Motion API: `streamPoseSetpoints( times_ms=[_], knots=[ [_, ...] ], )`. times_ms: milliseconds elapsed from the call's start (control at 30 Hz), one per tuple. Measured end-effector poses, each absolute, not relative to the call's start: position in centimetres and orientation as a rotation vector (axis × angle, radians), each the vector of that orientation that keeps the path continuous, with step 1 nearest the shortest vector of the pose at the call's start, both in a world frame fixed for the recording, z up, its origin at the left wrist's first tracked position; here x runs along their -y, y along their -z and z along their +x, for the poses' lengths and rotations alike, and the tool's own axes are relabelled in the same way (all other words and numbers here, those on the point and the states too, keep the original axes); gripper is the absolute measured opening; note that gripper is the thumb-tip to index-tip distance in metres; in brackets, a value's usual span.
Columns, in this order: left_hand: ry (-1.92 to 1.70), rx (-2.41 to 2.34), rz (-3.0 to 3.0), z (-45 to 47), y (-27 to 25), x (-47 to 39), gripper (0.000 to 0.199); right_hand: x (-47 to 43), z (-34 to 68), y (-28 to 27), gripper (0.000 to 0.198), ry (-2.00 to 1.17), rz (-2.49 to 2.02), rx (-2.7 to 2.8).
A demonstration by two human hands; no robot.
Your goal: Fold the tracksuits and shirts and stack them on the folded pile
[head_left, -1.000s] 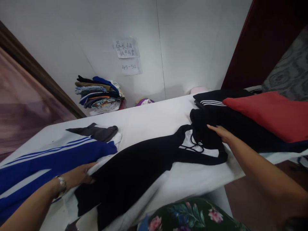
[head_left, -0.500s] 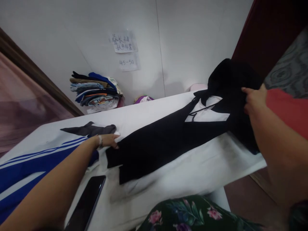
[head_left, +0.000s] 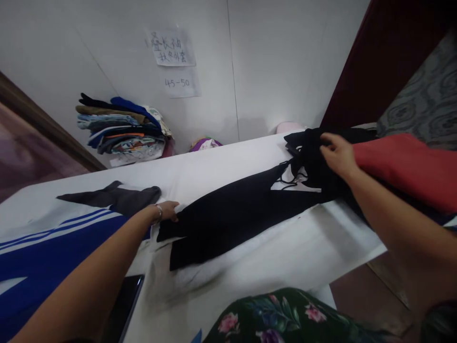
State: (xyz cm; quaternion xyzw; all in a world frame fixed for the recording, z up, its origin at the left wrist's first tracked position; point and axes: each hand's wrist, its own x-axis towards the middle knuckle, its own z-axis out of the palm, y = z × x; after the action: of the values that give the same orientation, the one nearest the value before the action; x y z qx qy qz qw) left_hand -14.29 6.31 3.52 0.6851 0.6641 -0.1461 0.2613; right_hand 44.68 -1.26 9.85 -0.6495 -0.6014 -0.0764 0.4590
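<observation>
A black hoodie (head_left: pixel 228 214) with a drawstring at its neck lies stretched across the white table. Its hem end is to the left and its hood end is bunched to the right. My left hand (head_left: pixel 168 209), with a bracelet at the wrist, pinches the upper corner of the hem. At the bunched part near the neck, my right hand (head_left: pixel 337 152) has its fingers bent on the black cloth. White table shows through the gap by the drawstring (head_left: pixel 287 182).
Left of the hoodie lie a dark grey garment (head_left: pixel 134 197) and a blue garment with white stripes (head_left: pixel 74 252). A phone (head_left: pixel 124 305) is under my left forearm. Folded clothes (head_left: pixel 123 126) are stacked by the wall. Red cloth (head_left: pixel 407 166) lies at the right.
The raised hood end has come down onto the table at the right. My right hand has moved left, toward the neck. My left hand keeps hold of the hem corner.
</observation>
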Motion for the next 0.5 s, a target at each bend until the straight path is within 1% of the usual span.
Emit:
streamPoseSetpoints(
  times_ms=[67, 133, 167, 267, 367, 400, 500],
  knots=[
    [0.392, -1.854, 1.938, -13.6, -3.3, -5.5, 0.055, 2.5, 40.8, -7.8, 0.03, -0.081, -1.468, 1.716],
    [0.344, -1.867, 2.079, -12.6, -3.4, -4.5, 0.069, 2.8, 37.7, -6.1, 0.027, -0.217, -1.38, 1.872],
    [0.306, -1.846, 2.162, -12.0, -3.6, -3.9, 0.072, 2.5, 36.6, -5.4, 0.028, -0.258, -1.38, 1.915],
    [0.187, -1.769, 2.317, -10.3, -3.9, -2.2, 0.068, -0.2, 34.9, -4.5, 0.039, -0.327, -1.569, 1.989],
    [0.103, -1.837, 2.329, -9.1, -4.0, -0.7, 0.06, -3.6, 34.3, -4.4, 0.046, -0.365, -1.809, 2.072],
    [0.077, -1.884, 2.321, -8.8, -4.0, -0.4, 0.057, -4.5, 34.1, -4.4, 0.046, -0.372, -1.848, 2.098],
    [0.038, -1.988, 2.251, -8.6, -4.0, 0.3, 0.048, -6.1, 33.6, -4.1, 0.035, -0.373, -1.873, 2.18]
  ],
)
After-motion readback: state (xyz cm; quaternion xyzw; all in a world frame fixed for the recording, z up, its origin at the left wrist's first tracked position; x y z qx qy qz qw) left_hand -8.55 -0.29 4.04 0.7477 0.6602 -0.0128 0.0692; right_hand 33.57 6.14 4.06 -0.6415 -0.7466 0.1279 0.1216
